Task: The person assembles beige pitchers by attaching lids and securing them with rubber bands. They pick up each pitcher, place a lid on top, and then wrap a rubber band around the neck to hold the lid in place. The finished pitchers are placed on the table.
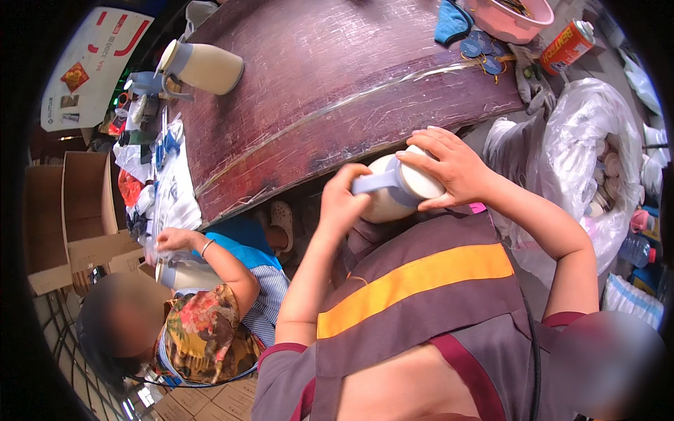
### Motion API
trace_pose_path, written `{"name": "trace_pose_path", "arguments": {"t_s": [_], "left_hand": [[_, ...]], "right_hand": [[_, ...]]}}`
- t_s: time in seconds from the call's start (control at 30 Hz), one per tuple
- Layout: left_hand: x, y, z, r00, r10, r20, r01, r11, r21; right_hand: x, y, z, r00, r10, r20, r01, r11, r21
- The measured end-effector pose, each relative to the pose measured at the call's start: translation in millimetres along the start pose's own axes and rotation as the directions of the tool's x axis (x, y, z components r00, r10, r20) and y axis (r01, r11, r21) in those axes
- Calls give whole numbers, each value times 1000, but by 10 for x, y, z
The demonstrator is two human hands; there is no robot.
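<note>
Over my lap, just off the table's near edge, I hold a cream plastic jug [386, 208] with a grey-blue collar and handle. My left hand [342, 203] is wrapped round the handle side. My right hand [456, 168] lies over the round, pale lid [423, 179], its fingers curled across the top and the thumb at the rim. The jug is tilted, with its lid toward my right. A similar cream jug [208, 69] with a grey-blue handle lies on its side on the table's far left. The underside of the held jug is hidden.
The dark red table [302, 77] is scratched and has a strip along it. At its right stand a pink basin [516, 24], an orange spray can [567, 47] and a clear bag [583, 133] of pale round parts. On the left, a co-worker [203, 316] sits by another jug [193, 276] and cardboard boxes [88, 196].
</note>
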State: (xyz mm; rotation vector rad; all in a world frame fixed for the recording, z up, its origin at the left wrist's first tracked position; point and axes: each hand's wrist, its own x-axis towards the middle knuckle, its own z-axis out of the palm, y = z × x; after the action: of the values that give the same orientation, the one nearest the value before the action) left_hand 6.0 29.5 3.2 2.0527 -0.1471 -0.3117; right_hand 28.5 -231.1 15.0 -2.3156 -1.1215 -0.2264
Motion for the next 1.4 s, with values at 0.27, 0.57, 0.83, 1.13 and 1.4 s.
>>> {"name": "trace_pose_path", "arguments": {"t_s": [0.27, 0.57, 0.83, 1.13, 1.4], "left_hand": [[-317, 347, 623, 969, -22, 248, -17, 988, 154], [288, -328, 89, 990, -28, -136, -1, 978, -211], [213, -217, 181, 996, -83, 26, 85, 991, -99], [-223, 203, 1019, 964, 117, 240, -88, 988, -127], [-237, 483, 523, 987, -152, 45, 145, 748, -647]], "right_hand": [[52, -34, 327, 794, 560, -239, -597, 792, -129], [-121, -305, -158, 986, 164, 23, -164, 986, 8], [6, 94, 122, 994, -36, -108, 38, 999, 12], [139, 32, 263, 944, 257, -205, -234, 963, 134], [-66, 1648, -5, 620, 642, -452, -773, 598, -211]]}}
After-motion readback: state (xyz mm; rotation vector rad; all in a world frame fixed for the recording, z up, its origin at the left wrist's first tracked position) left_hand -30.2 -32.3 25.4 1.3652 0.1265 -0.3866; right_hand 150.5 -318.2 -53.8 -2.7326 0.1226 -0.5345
